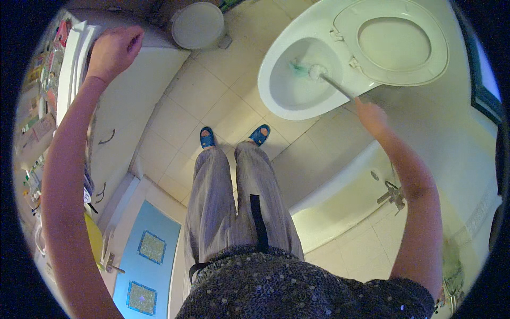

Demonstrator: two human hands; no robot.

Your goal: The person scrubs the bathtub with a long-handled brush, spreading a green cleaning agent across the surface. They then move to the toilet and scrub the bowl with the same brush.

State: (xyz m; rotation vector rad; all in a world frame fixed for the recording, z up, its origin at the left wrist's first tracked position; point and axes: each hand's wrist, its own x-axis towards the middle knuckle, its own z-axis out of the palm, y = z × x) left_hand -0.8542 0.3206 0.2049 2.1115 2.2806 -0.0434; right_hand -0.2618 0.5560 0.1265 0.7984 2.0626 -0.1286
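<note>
My right hand (372, 118) grips the grey handle of a toilet brush (338, 85). The brush's round white head is down inside the bowl of a white toilet (275, 48). Beside the head, a streak of blue-green liquid (299, 68) shows on the bowl's inner side. The toilet seat (440, 52) is raised and leans back. Up at the left, my left hand (115, 50) is closed in a fist over the edge of a white vanity cabinet (131, 83). Nothing shows in that fist, though its inside is mostly hidden.
A round lidded bin (198, 26) stands beyond the vanity. Bottles and small items (40, 119) crowd the far left. A bathtub (342, 199) with a metal mixer tap (393, 195) lies on the right. Behind me is a blue door (147, 255). The floor (223, 95) is tiled.
</note>
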